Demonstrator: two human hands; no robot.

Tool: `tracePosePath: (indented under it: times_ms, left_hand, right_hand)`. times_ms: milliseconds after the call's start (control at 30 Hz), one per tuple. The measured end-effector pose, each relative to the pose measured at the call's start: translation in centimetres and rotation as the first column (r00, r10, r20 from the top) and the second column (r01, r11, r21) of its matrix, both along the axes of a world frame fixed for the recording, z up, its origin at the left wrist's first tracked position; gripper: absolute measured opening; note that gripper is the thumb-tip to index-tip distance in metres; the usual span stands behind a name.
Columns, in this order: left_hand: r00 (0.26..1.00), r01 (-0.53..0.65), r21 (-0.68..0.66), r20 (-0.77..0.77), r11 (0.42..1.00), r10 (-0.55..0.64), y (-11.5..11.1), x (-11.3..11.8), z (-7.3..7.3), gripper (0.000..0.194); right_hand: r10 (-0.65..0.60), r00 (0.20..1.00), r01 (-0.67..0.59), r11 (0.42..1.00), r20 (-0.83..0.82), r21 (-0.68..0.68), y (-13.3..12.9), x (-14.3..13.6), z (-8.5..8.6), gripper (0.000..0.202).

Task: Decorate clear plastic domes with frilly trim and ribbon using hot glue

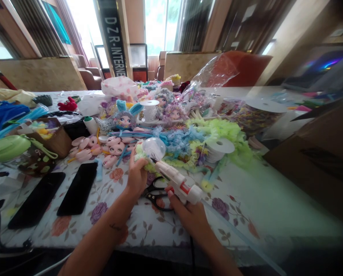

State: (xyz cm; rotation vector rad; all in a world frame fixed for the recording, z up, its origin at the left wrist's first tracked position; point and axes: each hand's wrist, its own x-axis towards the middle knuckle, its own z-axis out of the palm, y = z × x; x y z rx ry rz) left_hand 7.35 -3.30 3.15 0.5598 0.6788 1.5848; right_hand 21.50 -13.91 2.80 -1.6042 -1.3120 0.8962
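My right hand (pixel 185 212) is wrapped round the handle of a white glue gun (pixel 174 178), a finger near its red trigger. The gun's dark nozzle points up and left, close to a clear round ball (pixel 154 148). Pale green ruffled trim sits against the ball. My left hand (pixel 137 170) grips this trimmed ball from its left side. Black-handled scissors (pixel 157 197) lie on the flowered tablecloth (pixel 102 230) between my hands, partly hidden by the glue gun. A clear glue stick (pixel 237 230) seems to trail from the gun's rear.
Two black phones (pixel 78 189) lie at left, near doll faces (pixel 114 147). Blue ruffled trim (pixel 180 142), green tulle (pixel 226 136) and a white spool (pixel 220 147) crowd the middle. A cardboard box (pixel 318 153) stands right. A finished-looking doll head (pixel 125 119) with blue ears sits behind.
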Motion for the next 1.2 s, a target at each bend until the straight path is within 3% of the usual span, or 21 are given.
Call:
tracePosePath:
  times_ms: [133, 367, 700, 900, 1067, 1200]
  left_hand:
    - [1.0, -0.001, 0.011, 0.012, 1.0, 0.001, -0.1, 0.1, 0.1, 0.029]
    - [1.0, -0.026, 0.014, 0.007, 1.0, 0.026, -0.4, 0.3, 0.6, 0.03]
    - [0.999, 0.004, 0.018, 0.032, 1.0, -0.005, -0.2, 0.2, 0.8, 0.031]
    - [0.999, -0.002, 0.034, 0.053, 0.999, 0.0, -0.3, 0.2, 0.8, 0.029]
    - [0.998, -0.018, 0.018, 0.068, 1.0, 0.017, -0.2, 0.2, 0.9, 0.033]
    - [0.997, -0.009, 0.027, 0.083, 1.0, 0.007, -0.2, 0.1, 0.9, 0.034]
  right_hand:
    - [-0.021, 0.999, 0.016, 0.995, -0.045, -0.097, -0.2, -0.7, 1.1, 0.031]
    - [0.012, 0.995, -0.016, 0.999, -0.094, -0.044, 0.0, -1.0, 1.7, 0.026]
    - [0.145, 0.989, -0.146, 0.988, -0.023, -0.049, 0.6, -0.1, 0.5, 0.034]
    - [0.025, 0.999, -0.026, 0.998, -0.02, -0.05, 0.1, -0.6, 0.5, 0.033]
    - [0.082, 0.997, -0.082, 0.995, 0.001, -0.064, 0.1, -0.4, 0.0, 0.037]
    - [0.052, 0.999, -0.051, 0.998, 0.001, -0.039, 0.2, -0.4, -0.4, 0.038]
